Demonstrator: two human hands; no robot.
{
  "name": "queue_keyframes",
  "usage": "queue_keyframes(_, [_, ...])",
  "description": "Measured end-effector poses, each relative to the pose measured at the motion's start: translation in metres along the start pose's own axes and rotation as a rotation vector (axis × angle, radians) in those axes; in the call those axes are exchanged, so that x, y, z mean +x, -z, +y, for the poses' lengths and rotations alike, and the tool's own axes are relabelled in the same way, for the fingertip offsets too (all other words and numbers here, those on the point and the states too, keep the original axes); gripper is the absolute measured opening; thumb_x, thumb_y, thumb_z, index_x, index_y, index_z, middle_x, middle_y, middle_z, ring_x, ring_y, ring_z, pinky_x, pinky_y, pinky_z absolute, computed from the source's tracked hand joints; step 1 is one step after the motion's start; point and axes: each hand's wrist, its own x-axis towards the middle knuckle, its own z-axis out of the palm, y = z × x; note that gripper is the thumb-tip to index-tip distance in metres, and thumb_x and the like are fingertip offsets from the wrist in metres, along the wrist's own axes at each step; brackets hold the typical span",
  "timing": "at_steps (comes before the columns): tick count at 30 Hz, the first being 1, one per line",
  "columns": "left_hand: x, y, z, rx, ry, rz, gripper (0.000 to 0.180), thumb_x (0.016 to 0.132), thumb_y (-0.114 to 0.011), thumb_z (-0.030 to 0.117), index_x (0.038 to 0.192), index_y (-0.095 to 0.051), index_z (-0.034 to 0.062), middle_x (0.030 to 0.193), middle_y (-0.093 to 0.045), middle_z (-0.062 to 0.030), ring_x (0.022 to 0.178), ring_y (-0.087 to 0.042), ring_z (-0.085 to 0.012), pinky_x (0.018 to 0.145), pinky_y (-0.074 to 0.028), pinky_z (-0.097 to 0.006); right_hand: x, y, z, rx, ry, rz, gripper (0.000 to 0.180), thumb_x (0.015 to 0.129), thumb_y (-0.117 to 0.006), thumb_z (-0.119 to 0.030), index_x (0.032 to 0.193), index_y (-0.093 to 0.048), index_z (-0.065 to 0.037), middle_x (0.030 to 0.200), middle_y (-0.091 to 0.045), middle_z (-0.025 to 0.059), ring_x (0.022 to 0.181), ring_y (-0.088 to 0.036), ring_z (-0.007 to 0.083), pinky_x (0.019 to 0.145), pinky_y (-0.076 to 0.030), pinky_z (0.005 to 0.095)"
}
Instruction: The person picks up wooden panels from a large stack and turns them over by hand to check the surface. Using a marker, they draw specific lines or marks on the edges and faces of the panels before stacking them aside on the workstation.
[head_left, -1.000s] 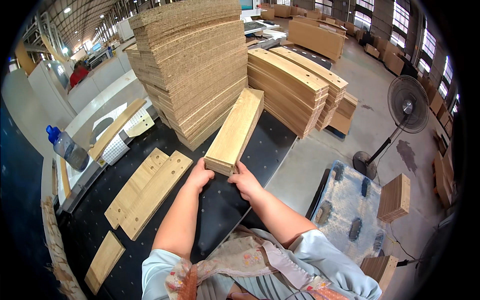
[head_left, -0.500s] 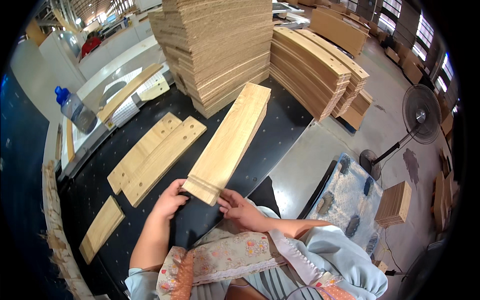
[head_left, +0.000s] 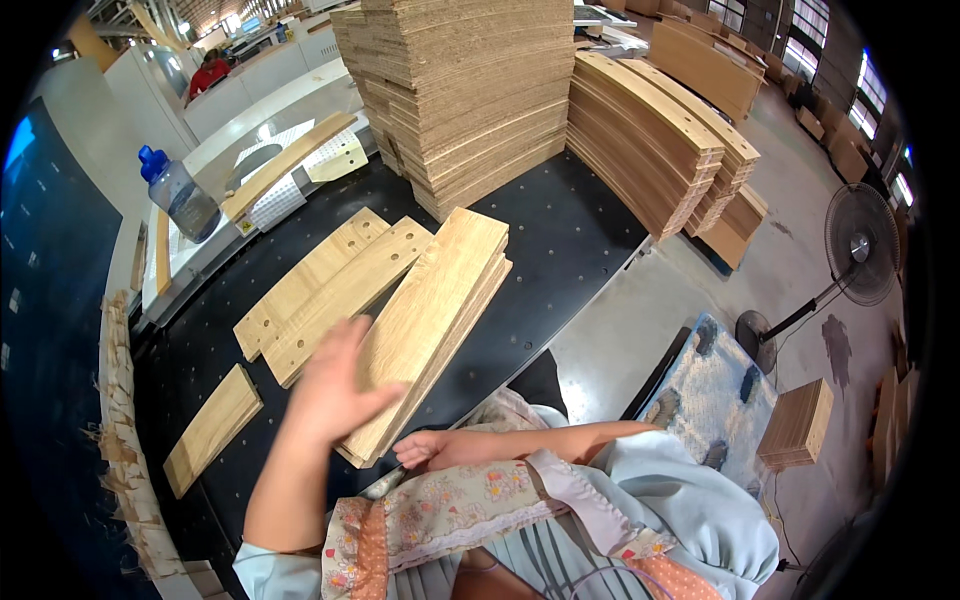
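A short stack of pale wooden boards lies at a slant on the black perforated table, its layers slightly uneven. Over the stack's left edge is my left hand, a little blurred, with the fingers stretched and the thumb apart across the top board. My right hand rests beside the near end, fingers extended and not wrapped around the boards. Left of the stack lie two overlapping boards with drilled holes. A smaller curved board piece sits farther left.
A tall stack of brown boards stands at the far side, with curved drilled boards piled to its right. A blue-capped bottle is at the left. On the right are a floor fan and a worn blue-edged surface.
The board stack has come down and nearer, now lying flatter on the table. My left hand has moved up along its left side and opened; my right hand has loosened at the near end.
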Motion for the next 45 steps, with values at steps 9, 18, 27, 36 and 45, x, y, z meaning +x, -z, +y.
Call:
queue_keyframes(9, [0.001,-0.022,-0.001,0.13,0.026,-0.098,0.088,0.06,-0.072,0.033,0.135,-0.032,0.0103,0.135,-0.03,-0.0251,0.123,-0.034,-0.0381,0.098,-0.032,-0.048,-0.061,0.017,-0.006,0.115,0.206,0.249,0.042,0.08,-0.053,0.004,0.121,-0.045,-0.001,0.114,-0.051,0.0082,0.103,-0.052,0.0151,0.092,-0.041,0.0281])
queue_keyframes(18, [-0.013,0.009,-0.035,-1.509,-0.012,0.087,0.083,0.062,-0.068,0.016,0.134,-0.03,0.0033,0.125,-0.045,-0.0136,0.114,-0.046,-0.0239,0.095,-0.038,-0.035,-0.038,-0.007,-0.107,-0.183,0.61,0.468,0.064,0.084,-0.06,-0.012,0.136,-0.025,-0.002,0.131,-0.039,0.0164,0.122,-0.039,0.0241,0.099,-0.034,0.0352])
queue_keyframes(27, [-0.036,-0.026,-0.04,-1.889,-0.123,0.519,0.082,0.066,-0.07,0.029,0.133,-0.03,0.0064,0.121,-0.048,-0.014,0.108,-0.052,-0.0269,0.094,-0.042,-0.04,0.045,-0.046,-0.151,-0.768,0.575,0.492,0.11,0.06,-0.081,-0.03,0.141,-0.011,-0.004,0.14,-0.02,0.0233,0.132,-0.022,0.034,0.105,-0.026,0.0409])
queue_keyframes(36, [-0.049,-0.023,-0.044,-1.718,-0.121,0.624,0.082,0.065,-0.076,0.032,0.13,-0.034,0.0049,0.121,-0.049,-0.0111,0.11,-0.051,-0.0242,0.093,-0.043,-0.038,0.066,-0.037,-0.134,-0.605,0.666,0.242,0.1,0.072,-0.068,-0.007,0.142,0.002,-0.004,0.141,-0.02,0.022,0.131,-0.024,0.0289,0.091,-0.042,0.0336])
queue_keyframes(45, [-0.054,-0.01,-0.042,-2.084,-0.2,0.401,0.08,0.07,-0.067,0.033,0.133,-0.03,0.0022,0.12,-0.049,-0.0163,0.106,-0.054,-0.0288,0.088,-0.047,-0.041,0.053,-0.019,-0.144,0.22,0.724,-0.162,0.105,0.055,-0.07,-0.009,0.141,-0.01,-0.002,0.132,-0.037,0.0187,0.119,-0.044,0.0306,0.096,-0.039,0.0388])
